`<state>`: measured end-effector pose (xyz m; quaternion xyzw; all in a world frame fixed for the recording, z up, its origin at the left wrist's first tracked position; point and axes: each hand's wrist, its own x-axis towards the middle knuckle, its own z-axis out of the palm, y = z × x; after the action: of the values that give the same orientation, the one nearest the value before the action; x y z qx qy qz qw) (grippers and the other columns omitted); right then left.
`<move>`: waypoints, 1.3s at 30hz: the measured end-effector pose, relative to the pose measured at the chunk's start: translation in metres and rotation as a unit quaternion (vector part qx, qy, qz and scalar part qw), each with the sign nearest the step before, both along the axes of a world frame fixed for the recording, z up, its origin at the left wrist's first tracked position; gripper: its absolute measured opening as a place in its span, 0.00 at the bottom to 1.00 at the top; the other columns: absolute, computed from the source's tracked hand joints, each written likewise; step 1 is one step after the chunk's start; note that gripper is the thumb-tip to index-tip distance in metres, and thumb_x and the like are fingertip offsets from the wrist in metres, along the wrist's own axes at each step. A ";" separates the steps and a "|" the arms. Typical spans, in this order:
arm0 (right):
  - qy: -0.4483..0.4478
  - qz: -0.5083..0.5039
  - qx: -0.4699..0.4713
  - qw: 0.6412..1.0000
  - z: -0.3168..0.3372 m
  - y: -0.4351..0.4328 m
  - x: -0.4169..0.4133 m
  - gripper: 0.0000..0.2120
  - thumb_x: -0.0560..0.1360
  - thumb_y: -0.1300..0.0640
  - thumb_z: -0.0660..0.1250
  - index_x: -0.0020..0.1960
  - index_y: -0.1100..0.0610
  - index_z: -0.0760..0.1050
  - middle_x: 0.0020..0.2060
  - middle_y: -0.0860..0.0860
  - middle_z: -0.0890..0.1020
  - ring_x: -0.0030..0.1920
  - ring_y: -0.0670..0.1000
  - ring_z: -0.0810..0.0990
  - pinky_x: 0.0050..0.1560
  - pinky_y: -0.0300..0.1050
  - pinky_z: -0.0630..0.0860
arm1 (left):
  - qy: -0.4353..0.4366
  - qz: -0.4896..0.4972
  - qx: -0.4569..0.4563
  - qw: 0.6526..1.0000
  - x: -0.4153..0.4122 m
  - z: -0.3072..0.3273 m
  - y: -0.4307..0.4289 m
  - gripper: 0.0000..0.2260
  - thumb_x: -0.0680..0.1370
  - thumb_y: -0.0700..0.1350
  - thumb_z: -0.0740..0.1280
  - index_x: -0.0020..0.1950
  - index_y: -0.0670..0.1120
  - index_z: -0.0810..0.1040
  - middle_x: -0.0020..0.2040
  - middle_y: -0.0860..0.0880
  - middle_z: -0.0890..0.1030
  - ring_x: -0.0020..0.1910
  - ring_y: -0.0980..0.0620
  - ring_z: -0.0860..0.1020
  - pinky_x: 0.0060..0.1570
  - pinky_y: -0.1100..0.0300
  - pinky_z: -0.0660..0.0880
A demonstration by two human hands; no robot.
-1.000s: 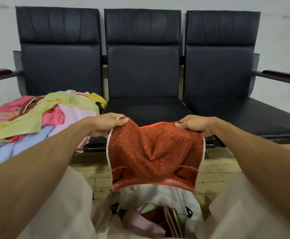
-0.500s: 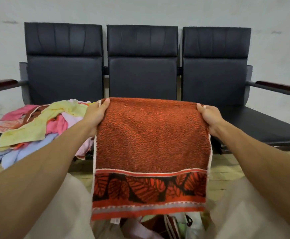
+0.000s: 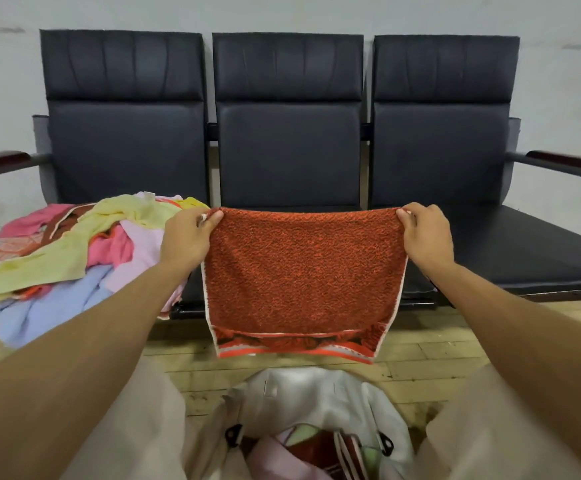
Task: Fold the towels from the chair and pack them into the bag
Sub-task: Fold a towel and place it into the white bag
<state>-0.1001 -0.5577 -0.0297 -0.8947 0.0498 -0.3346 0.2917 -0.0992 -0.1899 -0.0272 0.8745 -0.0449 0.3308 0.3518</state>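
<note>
While the red towel hangs stretched between the two hands, the step in hand is judged to be folding, not yet packing. Left hand and right hand each pinch an upper corner between thumb and fingers, so both grips are closed on the cloth; its top edge runs nearly level in front of the middle chair seat, and its patterned border hangs free above the floor. Whether the cloth is already doubled cannot be told from this view. A likely next move is to bring the two held corners together, halving the width, or to lay the towel down on a seat for a flat fold; either calls for keeping the edges aligned and the lower hem clear of the floor. Directly below, between the person's knees, the white bag stands open with folded cloth already visible inside. On the left chair, a loose heap of unfolded towels in yellow, pink and pale blue lies just beside the left forearm, some of it spilling over the seat's front edge. Nothing obstructs the drop from towel to bag; the right seat is bare.
</note>
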 end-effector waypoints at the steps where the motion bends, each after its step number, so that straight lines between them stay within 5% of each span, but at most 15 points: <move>1: 0.004 -0.004 -0.008 1.000 -0.003 -0.001 0.001 0.15 0.82 0.49 0.56 0.59 0.55 0.78 0.52 0.58 0.79 0.51 0.58 0.78 0.52 0.53 0.76 | -0.003 0.006 0.036 0.999 0.003 -0.003 0.003 0.15 0.81 0.52 0.62 0.45 0.43 0.81 0.33 0.50 0.76 0.37 0.49 0.73 0.37 0.57 0.63; 6: 0.006 -0.007 0.008 1.000 -0.003 0.001 0.010 0.14 0.81 0.50 0.61 0.60 0.55 0.80 0.50 0.57 0.83 0.51 0.58 0.81 0.51 0.49 0.76 | 0.007 0.028 0.101 0.994 0.013 -0.005 0.010 0.15 0.79 0.56 0.62 0.41 0.49 0.81 0.31 0.50 0.76 0.37 0.45 0.77 0.37 0.54 0.70; 12: 0.024 0.012 0.034 0.999 -0.007 0.008 0.015 0.13 0.80 0.52 0.64 0.58 0.57 0.80 0.50 0.58 0.84 0.52 0.58 0.81 0.55 0.54 0.78 | 0.034 0.007 0.094 0.995 0.014 -0.007 0.015 0.07 0.77 0.41 0.68 0.52 0.41 0.83 0.42 0.40 0.84 0.40 0.40 0.81 0.48 0.51 0.75; 16: 0.036 0.001 0.086 0.996 -0.004 0.007 0.013 0.13 0.80 0.51 0.64 0.58 0.58 0.81 0.52 0.58 0.83 0.55 0.58 0.80 0.53 0.48 0.74 | 0.070 0.015 0.024 0.997 0.009 -0.003 0.017 0.07 0.77 0.40 0.69 0.53 0.40 0.83 0.45 0.40 0.84 0.42 0.42 0.82 0.51 0.50 0.77; 21: 0.054 0.008 0.156 0.986 -0.002 0.010 0.012 0.13 0.81 0.53 0.61 0.58 0.60 0.79 0.49 0.57 0.80 0.52 0.55 0.76 0.51 0.46 0.70 | 0.125 -0.001 -0.006 0.992 0.000 0.002 0.008 0.04 0.80 0.40 0.63 0.52 0.44 0.77 0.40 0.44 0.81 0.30 0.49 0.80 0.31 0.62 0.75; 25: 0.067 0.017 0.193 0.979 0.000 0.011 0.013 0.12 0.82 0.53 0.60 0.57 0.58 0.78 0.47 0.52 0.77 0.50 0.51 0.74 0.50 0.46 0.71 | 0.151 0.011 0.009 0.988 0.002 0.002 0.005 0.06 0.81 0.41 0.60 0.54 0.42 0.74 0.44 0.41 0.81 0.41 0.42 0.81 0.46 0.50 0.78; 27: 0.058 0.014 0.235 0.970 0.001 0.010 0.016 0.11 0.81 0.54 0.62 0.58 0.58 0.78 0.48 0.51 0.77 0.51 0.51 0.75 0.51 0.47 0.73 | 0.152 -0.002 -0.031 0.988 0.003 0.003 0.004 0.04 0.81 0.40 0.61 0.52 0.43 0.75 0.46 0.43 0.80 0.45 0.42 0.79 0.49 0.49 0.77; 32: 0.025 0.042 0.328 0.943 0.005 0.008 0.019 0.07 0.78 0.58 0.66 0.55 0.55 0.79 0.53 0.50 0.78 0.53 0.48 0.76 0.51 0.42 0.72 | 0.155 -0.055 -0.232 0.959 -0.001 0.012 -0.002 0.08 0.80 0.38 0.62 0.43 0.46 0.75 0.39 0.46 0.77 0.33 0.53 0.73 0.31 0.63 0.72; 39: 0.037 0.064 0.340 0.937 0.005 0.009 0.018 0.11 0.76 0.59 0.70 0.58 0.57 0.80 0.53 0.52 0.81 0.52 0.48 0.79 0.47 0.37 0.74 | 0.165 -0.075 -0.318 0.931 -0.001 0.016 -0.001 0.13 0.78 0.30 0.62 0.60 0.38 0.78 0.46 0.45 0.79 0.40 0.55 0.77 0.36 0.68 0.77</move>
<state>-0.0819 -0.5492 -0.0246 -0.7551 0.1143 -0.2450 0.5973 -0.0999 -0.1909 -0.0116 0.7529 0.0560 0.1518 0.6379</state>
